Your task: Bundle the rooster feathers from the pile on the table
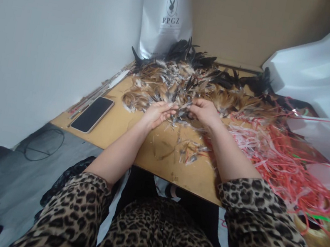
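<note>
Just ahead of and around my fingertips lies the heap of brown and black feathers (190, 83), spread over the tabletop (161, 156). My left hand (160, 114) has thumb and forefinger pinched on a pale wisp of feather, the other fingers loosely curled; my right hand (204, 112) pinches close beside it among the feathers, though which wisp it has is too small to tell. Pieces this fine could slip or bend if I squeeze unevenly, and a hard tug might drag tangled neighbours out too. Nearer me than my fingers, loose scraps (193, 151) could get brushed off the edge by a careless wrist. Right of my right hand, red strands (276, 155) crowd the heap and could snag a feather if I swept sideways.
</note>
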`<state>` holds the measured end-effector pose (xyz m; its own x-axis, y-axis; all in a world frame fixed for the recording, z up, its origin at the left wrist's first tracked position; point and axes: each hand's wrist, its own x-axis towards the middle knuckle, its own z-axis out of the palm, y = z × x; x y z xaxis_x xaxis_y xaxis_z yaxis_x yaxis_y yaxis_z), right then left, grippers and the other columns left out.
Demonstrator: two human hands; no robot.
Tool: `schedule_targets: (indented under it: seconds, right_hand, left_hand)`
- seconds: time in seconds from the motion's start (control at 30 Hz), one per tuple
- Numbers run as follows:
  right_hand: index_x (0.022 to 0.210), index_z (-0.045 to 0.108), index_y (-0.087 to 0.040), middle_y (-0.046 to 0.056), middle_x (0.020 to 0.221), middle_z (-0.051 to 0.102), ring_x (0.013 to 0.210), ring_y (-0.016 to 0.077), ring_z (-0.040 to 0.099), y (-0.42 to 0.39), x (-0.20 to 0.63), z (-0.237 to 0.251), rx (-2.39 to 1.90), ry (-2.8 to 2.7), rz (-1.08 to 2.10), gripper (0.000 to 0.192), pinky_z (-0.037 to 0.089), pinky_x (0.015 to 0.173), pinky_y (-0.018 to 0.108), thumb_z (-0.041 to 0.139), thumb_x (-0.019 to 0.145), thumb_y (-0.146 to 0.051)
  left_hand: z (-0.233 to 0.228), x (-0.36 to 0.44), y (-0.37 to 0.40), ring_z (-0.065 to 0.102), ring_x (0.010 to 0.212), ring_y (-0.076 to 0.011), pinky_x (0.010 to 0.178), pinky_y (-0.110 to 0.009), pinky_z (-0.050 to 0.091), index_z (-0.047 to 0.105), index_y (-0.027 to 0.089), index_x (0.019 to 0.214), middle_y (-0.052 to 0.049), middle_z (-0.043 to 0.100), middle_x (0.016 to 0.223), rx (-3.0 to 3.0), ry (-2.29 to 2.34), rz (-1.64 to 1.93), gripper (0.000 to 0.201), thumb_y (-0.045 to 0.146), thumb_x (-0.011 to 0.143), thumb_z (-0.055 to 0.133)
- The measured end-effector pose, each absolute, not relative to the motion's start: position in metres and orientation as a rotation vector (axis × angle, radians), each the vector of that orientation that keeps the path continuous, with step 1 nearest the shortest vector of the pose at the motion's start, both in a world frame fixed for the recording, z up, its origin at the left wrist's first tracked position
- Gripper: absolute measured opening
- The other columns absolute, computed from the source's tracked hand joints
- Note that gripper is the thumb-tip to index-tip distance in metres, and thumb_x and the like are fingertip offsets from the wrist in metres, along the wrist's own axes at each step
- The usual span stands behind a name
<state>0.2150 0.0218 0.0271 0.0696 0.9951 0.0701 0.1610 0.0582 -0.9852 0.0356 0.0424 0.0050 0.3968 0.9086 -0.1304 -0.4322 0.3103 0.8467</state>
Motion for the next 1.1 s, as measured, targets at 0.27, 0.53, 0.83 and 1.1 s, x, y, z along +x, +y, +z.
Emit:
schedule_targets:
  seconds: [0.27, 0.53, 0.83, 1.1]
  right_hand:
    - [0.065, 0.058, -0.014, -0.004, 0.052, 0.050, 0.048, 0.0073, 0.039, 0.016, 0.212, 0.039, -1.203, -1.482, 0.876, 0.012, 0.030, 0.048, 0.022, 0.060, 0.061, -0.025]
    - [0.064, 0.061, -0.012, -0.004, 0.056, 0.052, 0.053, 0.0076, 0.042, 0.014, 0.207, 0.038, -1.186, -1.539, 0.878, 0.012, 0.034, 0.053, 0.022, 0.060, 0.058, -0.022]
    - [0.074, 0.062, -0.015, -0.002, 0.058, 0.058, 0.044, 0.0052, 0.043, 0.013, 0.195, 0.026, -1.139, -1.136, 1.273, 0.033, 0.030, 0.040, 0.019, 0.074, 0.054, -0.039]
    - [0.074, 0.061, -0.015, -0.003, 0.056, 0.057, 0.046, 0.0054, 0.045, 0.005, 0.177, 0.026, -1.129, -1.091, 1.205, 0.039, 0.032, 0.041, 0.018, 0.077, 0.050, -0.040]
  left_hand:
    - [0.008, 0.034, 0.040, 0.063, 0.058, -0.0062, 0.048, -0.010, 0.047, 0.062, 0.008, 0.079, -0.007, 0.069, 0.079, 0.779, 0.609, 0.882, 0.008, 0.008, 0.079, 0.054]
    - [0.009, 0.036, 0.035, 0.060, 0.053, -0.0036, 0.046, -0.009, 0.045, 0.061, 0.008, 0.077, -0.006, 0.069, 0.075, 0.814, 0.603, 0.822, 0.004, 0.008, 0.077, 0.057]
    - [0.008, 0.042, 0.038, 0.060, 0.056, -0.0042, 0.053, -0.012, 0.045, 0.062, 0.010, 0.071, -0.003, 0.067, 0.069, 0.897, 0.732, 1.103, 0.006, 0.015, 0.073, 0.064]
    - [0.007, 0.045, 0.038, 0.057, 0.052, -0.0043, 0.056, -0.014, 0.045, 0.061, 0.011, 0.069, 0.000, 0.062, 0.058, 0.904, 0.830, 1.230, 0.009, 0.018, 0.071, 0.066]
